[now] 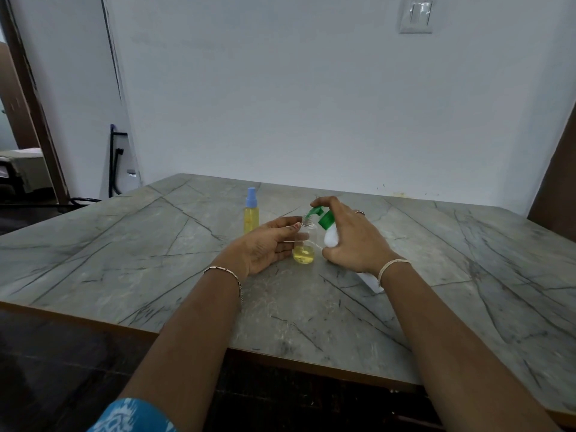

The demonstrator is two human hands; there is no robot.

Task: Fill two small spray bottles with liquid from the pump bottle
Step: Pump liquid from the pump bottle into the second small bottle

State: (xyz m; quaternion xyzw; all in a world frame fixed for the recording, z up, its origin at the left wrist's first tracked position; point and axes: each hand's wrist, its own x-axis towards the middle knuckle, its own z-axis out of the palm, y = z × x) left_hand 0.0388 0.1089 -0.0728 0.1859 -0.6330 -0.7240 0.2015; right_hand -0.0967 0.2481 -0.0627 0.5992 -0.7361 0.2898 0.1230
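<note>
The left hand [268, 244] holds the open spray bottle [304, 252], part full, on the table [156, 244]. The right hand [352, 241] grips the tilted pump bottle [330, 237], forefinger apparently on the pump. If the spout drifts off the narrow mouth, liquid spills.

The table [124, 244] is grey-green, marbled with thin dark veins, and edged in orange-brown. The capped spray bottle [252, 218] has a light blue top over yellow liquid. The clear bottle [304, 254] shows pale yellow liquid in its lower part. The pump bottle [331, 238] is white with a bright green pump head. The sleeve [134, 416] is blue with a white blotched print. The wall [280, 88] is plain pale grey-white, the switch plate [416, 15] white, the door frame [28, 88] dark brown.
</note>
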